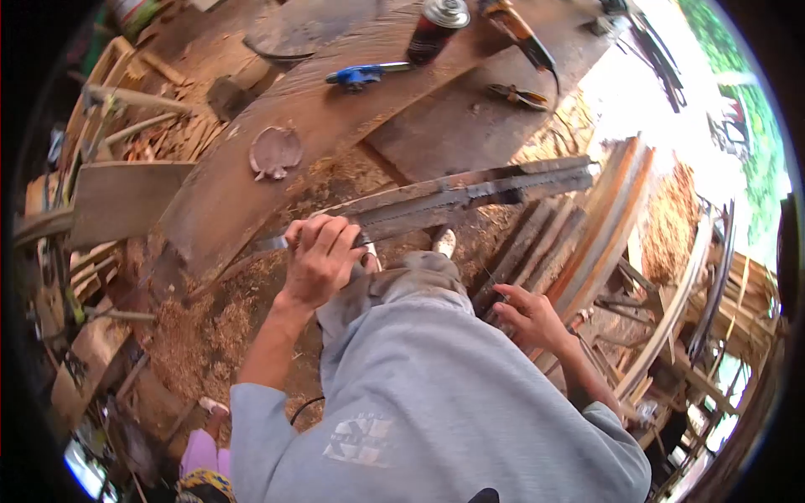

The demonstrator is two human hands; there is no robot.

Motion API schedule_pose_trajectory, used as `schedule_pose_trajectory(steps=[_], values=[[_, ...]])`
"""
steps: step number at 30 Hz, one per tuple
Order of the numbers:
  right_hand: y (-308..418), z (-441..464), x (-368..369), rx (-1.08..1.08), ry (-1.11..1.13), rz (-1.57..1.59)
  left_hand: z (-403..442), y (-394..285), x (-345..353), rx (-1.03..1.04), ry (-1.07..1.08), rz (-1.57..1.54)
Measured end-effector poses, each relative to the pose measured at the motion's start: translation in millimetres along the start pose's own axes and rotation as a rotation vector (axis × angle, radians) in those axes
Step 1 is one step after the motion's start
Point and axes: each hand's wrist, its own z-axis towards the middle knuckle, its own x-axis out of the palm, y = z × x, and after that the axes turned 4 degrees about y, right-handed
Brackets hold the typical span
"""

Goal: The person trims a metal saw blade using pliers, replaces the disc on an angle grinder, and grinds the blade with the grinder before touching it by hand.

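Note:
My left hand (323, 256) is closed around what looks like a dark-handled tool (363, 241); its kind is hidden by the fingers. This hand is at the left end of a long wooden beam (470, 191) with a dark, rough strip along it. My right hand (528, 317) is lower and to the right, beside a stack of planks. Its thumb and index finger come together on a thin, wire-like piece (495, 283), too fine to name.
On the broad wooden slab (352, 117) are a blue torch head (359, 77), a spray-type can (438, 29), pliers (518, 96), an orange power tool (520, 35) and a flat brownish piece (275, 152). Curved planks (608, 226) stand right. Shavings (197, 335) cover the ground. Another person's leg (201, 453) shows lower left.

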Motion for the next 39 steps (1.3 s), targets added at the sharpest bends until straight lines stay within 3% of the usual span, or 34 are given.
schedule_pose_trajectory(steps=[3, 16, 18, 39], values=[[-10.0, -9.2, 23.9, -0.028, -0.142, 0.116, 4.0, 2.7, -0.3, 0.034, 0.003, -0.011], [-8.2, -62.4, 69.4, 0.109, -0.241, 0.175, 3.5, 8.7, 0.2, -0.006, 0.065, -0.116], [-17.2, -66.2, 72.1, 0.054, -0.286, 0.173, 3.7, 6.9, -1.2, -0.024, 0.052, -0.119], [8.3, -71.0, 59.5, 0.106, -0.273, 0.142, 6.6, 15.0, 5.5, 0.01, 0.003, -0.178]])
